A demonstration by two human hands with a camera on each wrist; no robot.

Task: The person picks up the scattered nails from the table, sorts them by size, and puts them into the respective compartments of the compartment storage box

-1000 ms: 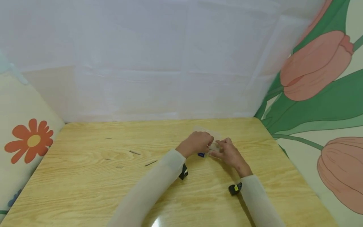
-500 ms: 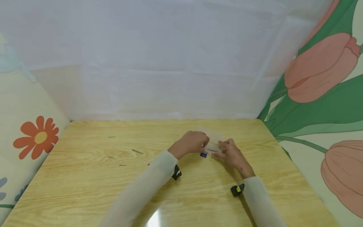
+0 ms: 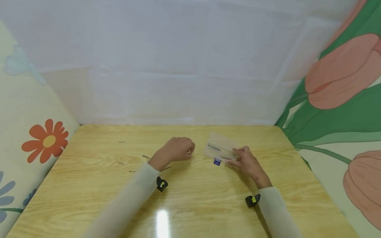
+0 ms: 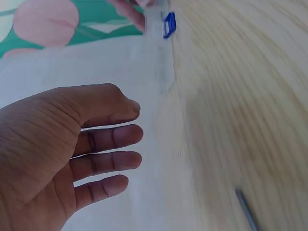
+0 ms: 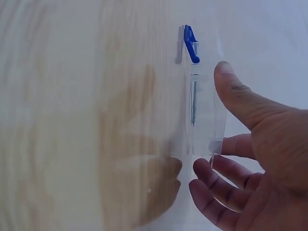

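A clear plastic box (image 3: 220, 142) with a blue latch (image 3: 217, 162) lies on the wooden table at right of centre in the head view. A couple of dark nails (image 3: 214, 147) show inside it. My right hand (image 3: 245, 162) holds the box's right end, thumb along the front side and fingers at the back; the right wrist view shows the thumb (image 5: 238, 91) against the clear wall. To the left of the box, my left hand (image 3: 175, 150) hovers over the table with loosely bent fingers and nothing in them. A nail (image 4: 247, 210) lies below it in the left wrist view.
Longer nails (image 3: 166, 168) lie by the left wrist, partly hidden by the arm. Several smaller nails (image 3: 122, 142) are scattered farther left. A white sheet (image 3: 148, 66) hangs behind the table's back edge, and flower-painted panels (image 3: 49, 141) stand at both sides.
My left hand has moved left, away from the box, uncovering the latch and the nails inside. My right hand stays at the box's right end. The head view has shifted slightly.
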